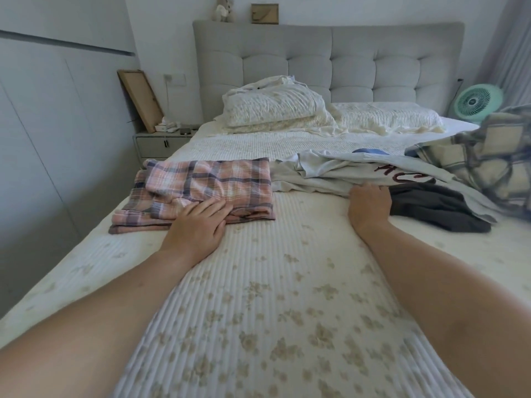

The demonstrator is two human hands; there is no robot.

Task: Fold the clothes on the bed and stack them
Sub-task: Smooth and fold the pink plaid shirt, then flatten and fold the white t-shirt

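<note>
A folded pink plaid garment (pixel 207 185) lies on the left half of the bed (pixel 258 297). My left hand (pixel 198 225) rests flat on its near edge, fingers together. To the right lies a crumpled light grey T-shirt (pixel 330 170) with dark red lettering, on top of a dark grey garment (pixel 434 208). My right hand (pixel 369 206) has its fingers closed on the near hem of the grey T-shirt. A blue-and-cream plaid garment (pixel 488 159) is heaped at the far right. A bit of blue cloth (pixel 369 151) shows behind the T-shirt.
Pillows (pixel 273 106) and a rumpled sheet lie under the grey tufted headboard (pixel 330 58). A bedside table (pixel 161 142) with a leaning frame stands at the left, next to a wardrobe wall. A green fan (pixel 478 103) stands at the right. The floral quilt stretches in front of me.
</note>
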